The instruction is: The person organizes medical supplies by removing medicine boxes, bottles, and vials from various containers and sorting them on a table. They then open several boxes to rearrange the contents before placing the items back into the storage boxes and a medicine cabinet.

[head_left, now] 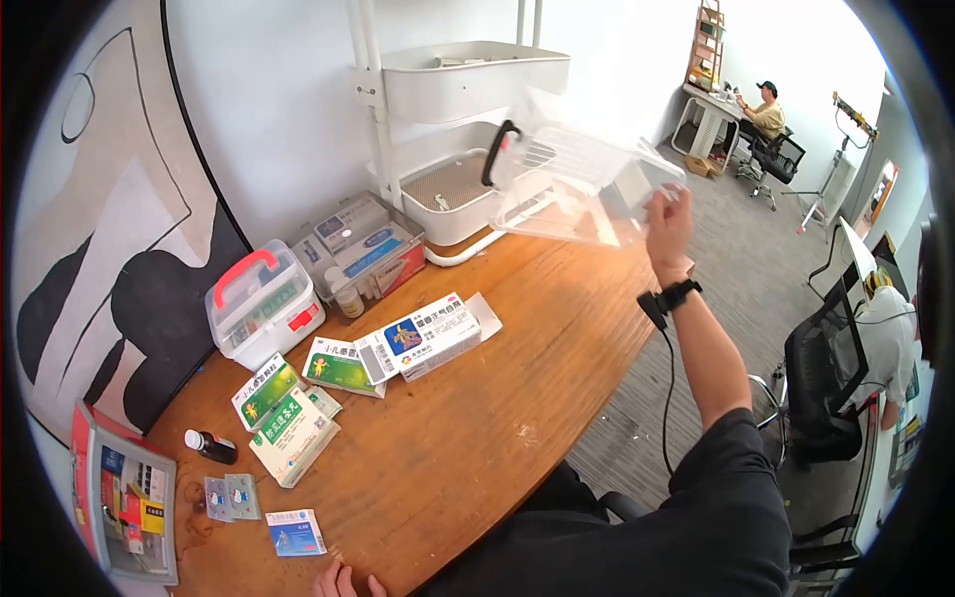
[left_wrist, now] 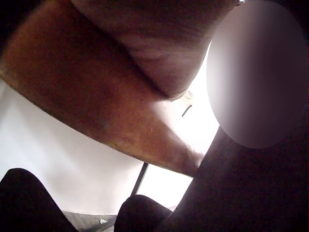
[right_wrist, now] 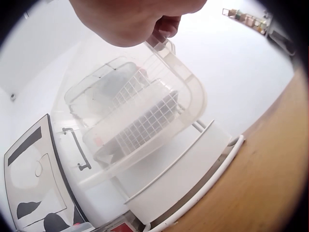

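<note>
My right hand [head_left: 669,227] grips one end of a clear plastic bin [head_left: 542,214] and holds it up above the table's far right part. A black handle [head_left: 497,154] sits at the bin's other end. In the right wrist view, fingers curl over the rim of this see-through bin [right_wrist: 195,96], whose wall has a grid pattern. At the table's near edge lies my left hand [head_left: 343,580], only its fingertips showing, close to a small blue-and-white box [head_left: 295,533]. The left wrist view is dark and shows mostly the underside of that hand [left_wrist: 159,48].
On the wooden table [head_left: 477,398] are several medicine boxes [head_left: 428,336], a brown bottle [head_left: 211,446], blister packs [head_left: 231,497], a red-handled case [head_left: 264,308] and a clear box [head_left: 363,249] of medicines. A white rack [head_left: 477,85] stands behind; a framed picture [head_left: 129,199] leans left.
</note>
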The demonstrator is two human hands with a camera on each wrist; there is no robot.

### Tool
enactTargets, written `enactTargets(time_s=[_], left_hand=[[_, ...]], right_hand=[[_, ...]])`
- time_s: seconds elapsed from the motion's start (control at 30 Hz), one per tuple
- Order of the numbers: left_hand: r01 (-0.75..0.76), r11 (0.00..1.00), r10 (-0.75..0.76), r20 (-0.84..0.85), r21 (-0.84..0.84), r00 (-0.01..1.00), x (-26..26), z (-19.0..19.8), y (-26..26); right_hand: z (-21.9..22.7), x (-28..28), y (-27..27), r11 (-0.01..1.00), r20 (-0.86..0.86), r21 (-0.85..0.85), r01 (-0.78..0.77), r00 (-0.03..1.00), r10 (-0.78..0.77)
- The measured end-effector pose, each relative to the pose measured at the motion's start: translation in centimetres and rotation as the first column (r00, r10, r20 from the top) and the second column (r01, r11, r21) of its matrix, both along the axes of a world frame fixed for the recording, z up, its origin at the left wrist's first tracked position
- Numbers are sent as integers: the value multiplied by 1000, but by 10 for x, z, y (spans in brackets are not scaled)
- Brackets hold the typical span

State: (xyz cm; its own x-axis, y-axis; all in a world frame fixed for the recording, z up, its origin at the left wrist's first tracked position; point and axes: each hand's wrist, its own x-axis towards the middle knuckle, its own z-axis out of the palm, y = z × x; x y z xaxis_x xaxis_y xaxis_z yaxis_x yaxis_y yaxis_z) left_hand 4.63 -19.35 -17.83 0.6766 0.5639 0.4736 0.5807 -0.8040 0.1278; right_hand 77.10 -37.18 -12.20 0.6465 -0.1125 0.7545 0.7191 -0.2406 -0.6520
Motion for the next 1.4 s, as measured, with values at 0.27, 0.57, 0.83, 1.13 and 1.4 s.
enactTargets(time_s=[0.27,0.57,0.83,1.13,1.4], left_hand=[[-28,999,29,11,-44,1000,2,1,-6],[-48,997,47,-19,-53,999,3,1,-6],[-51,996,52,13,-71,999,1,-6,-5],[-95,990,93,-25,-105,995,4,-2,-6],[-95,992,100,54,-79,994,-7,-25,-2]], right_hand=[[-5,44,81,976,-13,-75,-205,979,204],[34,78,144,952,-98,-301,-58,995,30],[41,108,189,942,-114,-310,-128,989,97],[-10,-17,170,840,8,-319,-438,885,465],[37,-158,254,375,-158,-730,-571,675,720]])
